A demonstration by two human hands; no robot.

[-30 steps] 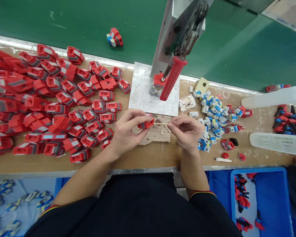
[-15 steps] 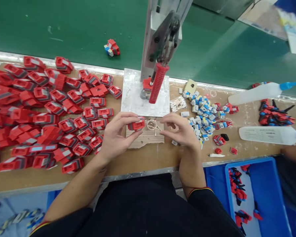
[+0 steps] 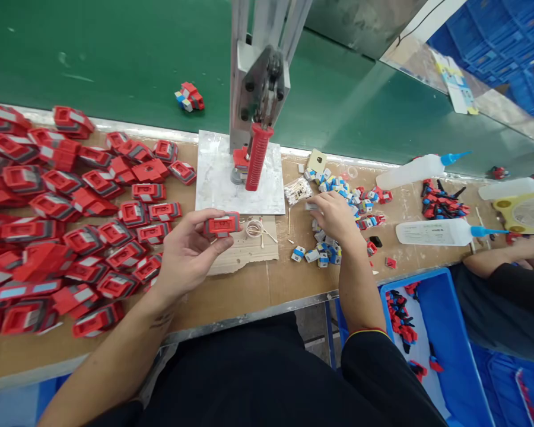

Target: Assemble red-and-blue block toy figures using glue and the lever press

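My left hand (image 3: 189,249) pinches a red plastic piece (image 3: 222,225) with grey edges and a recess facing up, between thumb and fingers. My right hand (image 3: 333,218) is at the left side of a pile of small grey, blue and white blocks (image 3: 330,254). Its fingertips close on a small grey block (image 3: 311,206); its thumb is partly hidden. Between my hands, a small round clear dish (image 3: 253,228) with cotton swabs leaning on it stands on torn cardboard (image 3: 244,254). More cotton swabs (image 3: 298,190) lie bundled beyond my right fingertips.
A press with a red handle (image 3: 259,157) stands on a metal plate (image 3: 207,178). Many red pieces (image 3: 84,237) cover the left. Glue bottles (image 3: 434,232) and red-black parts (image 3: 442,201) lie right, above a blue bin (image 3: 460,332). Another person's arm (image 3: 498,258) is far right.
My right hand has left the dish and swabs and moved right to the small blocks. My left hand still holds the red piece, now farther from the dish. The view has shifted right.
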